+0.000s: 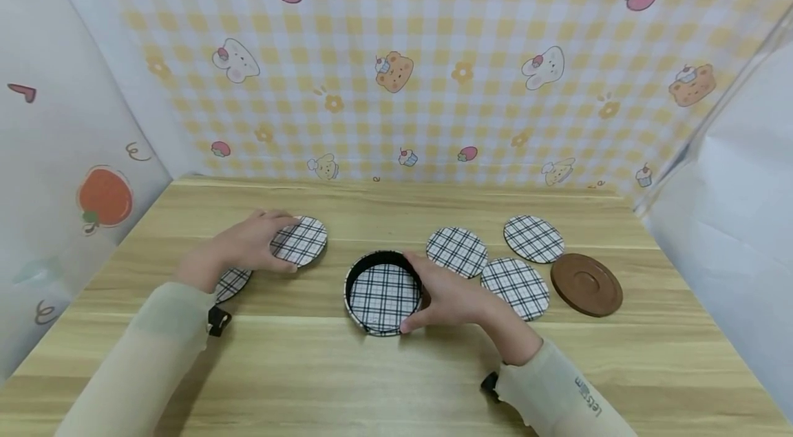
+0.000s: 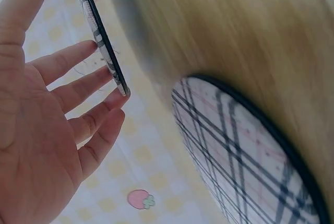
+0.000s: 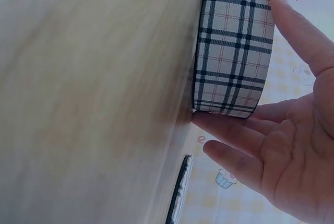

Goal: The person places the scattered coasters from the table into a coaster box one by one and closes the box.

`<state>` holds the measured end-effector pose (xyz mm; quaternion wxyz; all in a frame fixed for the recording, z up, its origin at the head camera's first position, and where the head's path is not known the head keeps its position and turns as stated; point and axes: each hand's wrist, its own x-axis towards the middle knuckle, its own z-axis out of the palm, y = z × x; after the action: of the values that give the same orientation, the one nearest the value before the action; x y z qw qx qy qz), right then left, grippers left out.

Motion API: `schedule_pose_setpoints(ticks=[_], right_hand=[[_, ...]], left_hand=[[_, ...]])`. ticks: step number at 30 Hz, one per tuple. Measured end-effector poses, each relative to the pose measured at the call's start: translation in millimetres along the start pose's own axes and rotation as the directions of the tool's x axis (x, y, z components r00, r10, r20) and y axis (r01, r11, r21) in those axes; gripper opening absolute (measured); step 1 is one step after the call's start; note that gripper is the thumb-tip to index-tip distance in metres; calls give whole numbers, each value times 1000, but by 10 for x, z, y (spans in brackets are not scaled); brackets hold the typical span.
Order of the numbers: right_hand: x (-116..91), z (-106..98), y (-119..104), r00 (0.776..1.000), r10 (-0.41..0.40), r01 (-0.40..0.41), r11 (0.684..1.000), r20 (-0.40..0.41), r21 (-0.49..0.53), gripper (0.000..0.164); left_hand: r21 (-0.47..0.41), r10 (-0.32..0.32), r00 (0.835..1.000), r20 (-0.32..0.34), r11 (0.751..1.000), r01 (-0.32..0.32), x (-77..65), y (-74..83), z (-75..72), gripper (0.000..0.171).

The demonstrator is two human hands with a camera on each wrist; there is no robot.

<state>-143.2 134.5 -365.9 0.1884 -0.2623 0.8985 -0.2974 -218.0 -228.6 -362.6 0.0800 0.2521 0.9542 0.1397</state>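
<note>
My left hand (image 1: 248, 242) holds a round plaid coaster (image 1: 303, 241) by its edge, thumb on the near side and fingers on the far side. In the left wrist view this coaster is edge-on and raised off the table. Beneath my left wrist lies another plaid coaster (image 1: 233, 284), partly hidden by the arm. With thumb and fingers spread around its right side, my right hand (image 1: 455, 296) grips a round plaid coaster holder (image 3: 235, 51) standing on the table. A plaid coaster (image 1: 384, 298) lies flat inside it. Thin coaster edges show through the wall's gap in the right wrist view.
Right of the holder lie three plaid coasters: one near the hand (image 1: 457, 251), one farther back (image 1: 534, 239), and one in front (image 1: 517, 289). A brown round lid-like disc (image 1: 585, 285) is at the far right. A yellow-checked backdrop (image 1: 434, 93) rises behind the wooden table (image 1: 347, 382).
</note>
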Motion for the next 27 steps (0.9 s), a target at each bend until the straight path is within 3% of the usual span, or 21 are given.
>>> schedule_pose_setpoints(ticks=[7,12,19,27], right_hand=[[7,-10,4,1000,-23,23,1000,-2,2,115],[10,-9,8,999,-36,36,999,-5,2,114],[5,-8,4,1000,-26,27,1000,-11,12,115],[4,2,11,1000,-23,23,1000,-6,14,115]], left_hand=[[18,37,999,-28,999,-36,-51,184,-38,90],[35,23,999,-46,999,-21,-97,306,-51,91],[58,69,994,-80,996,-65,-130,525,-86,90],[87,109,992,-64,991,-104,-140,679,-45,91]])
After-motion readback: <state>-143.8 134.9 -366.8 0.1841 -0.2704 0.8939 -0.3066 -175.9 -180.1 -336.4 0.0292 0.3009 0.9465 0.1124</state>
